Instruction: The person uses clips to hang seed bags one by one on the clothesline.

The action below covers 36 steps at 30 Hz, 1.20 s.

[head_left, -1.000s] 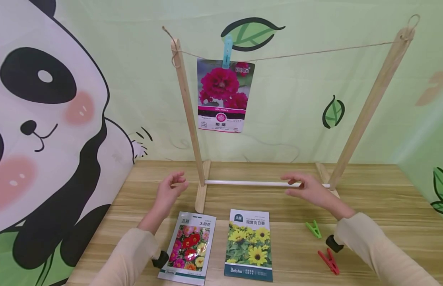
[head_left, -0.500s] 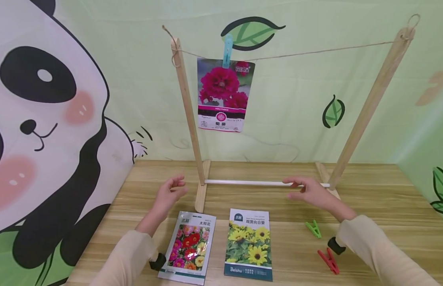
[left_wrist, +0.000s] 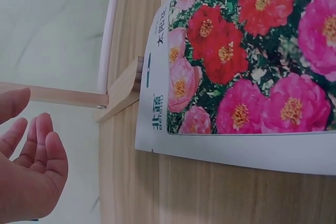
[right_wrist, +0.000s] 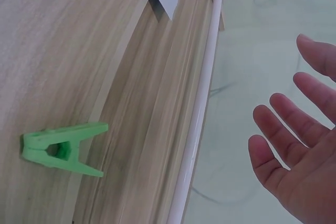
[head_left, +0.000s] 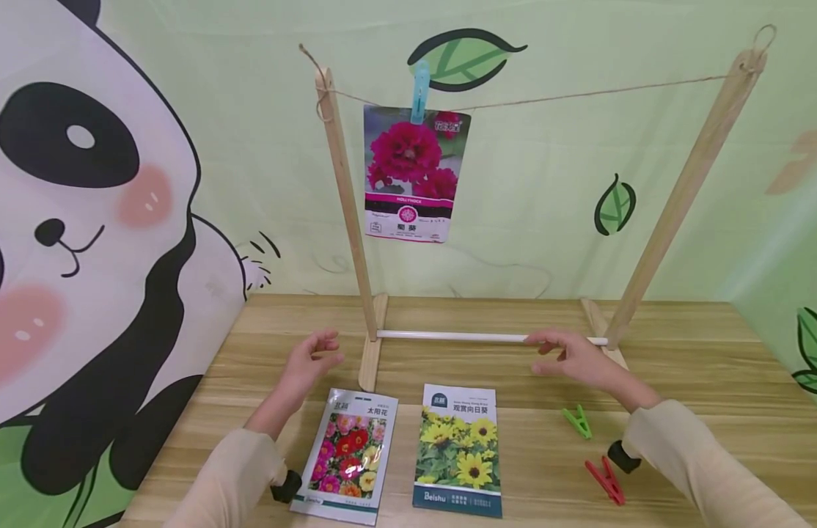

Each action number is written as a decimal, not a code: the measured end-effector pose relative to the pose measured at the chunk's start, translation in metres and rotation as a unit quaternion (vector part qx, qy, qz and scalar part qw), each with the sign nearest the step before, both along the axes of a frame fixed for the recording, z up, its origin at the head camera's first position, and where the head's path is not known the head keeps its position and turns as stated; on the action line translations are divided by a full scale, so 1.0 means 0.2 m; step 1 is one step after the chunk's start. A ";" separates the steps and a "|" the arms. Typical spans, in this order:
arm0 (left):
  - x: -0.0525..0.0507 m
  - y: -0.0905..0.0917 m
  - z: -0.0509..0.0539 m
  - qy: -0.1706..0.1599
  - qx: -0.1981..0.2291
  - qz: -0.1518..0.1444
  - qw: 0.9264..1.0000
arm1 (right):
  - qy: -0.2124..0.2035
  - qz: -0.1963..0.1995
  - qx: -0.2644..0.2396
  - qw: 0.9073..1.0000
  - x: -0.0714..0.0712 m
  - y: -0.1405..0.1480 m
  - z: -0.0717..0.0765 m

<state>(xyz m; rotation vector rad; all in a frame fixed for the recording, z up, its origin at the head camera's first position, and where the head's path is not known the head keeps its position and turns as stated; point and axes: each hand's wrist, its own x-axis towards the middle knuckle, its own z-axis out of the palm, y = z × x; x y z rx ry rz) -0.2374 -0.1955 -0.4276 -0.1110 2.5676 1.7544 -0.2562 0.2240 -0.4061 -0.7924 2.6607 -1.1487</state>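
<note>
The wooden rack (head_left: 684, 198) stands behind the red-flowered packet (head_left: 347, 456), which lies just this side of the left grip (head_left: 304, 367). It and the right grip (head_left: 576, 361), near the green clip (head_left: 583, 427), hover loose, unladen; only the head view catches the red clip (head_left: 609, 486).

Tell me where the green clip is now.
In the head view, the green clip lies right of the sunflower packet, just beyond the red clip.

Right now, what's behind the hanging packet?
Green backdrop shows around the hanging packet, and the string runs off to either side. The patch directly behind the packet is covered, so I can't tell what's there.
</note>
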 end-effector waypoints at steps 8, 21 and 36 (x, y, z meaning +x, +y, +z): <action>0.01 -0.03 -0.03 -0.008 -0.010 -0.017 1.000 | -0.005 0.009 0.001 1.000 0.00 0.03 -0.02; 0.02 -0.04 -0.08 -0.025 -0.006 -0.038 0.999 | -0.018 0.007 0.010 1.000 0.03 0.07 -0.04; 0.04 -0.07 -0.15 -0.031 -0.016 -0.036 0.999 | -0.008 0.027 0.019 0.999 0.05 0.11 -0.09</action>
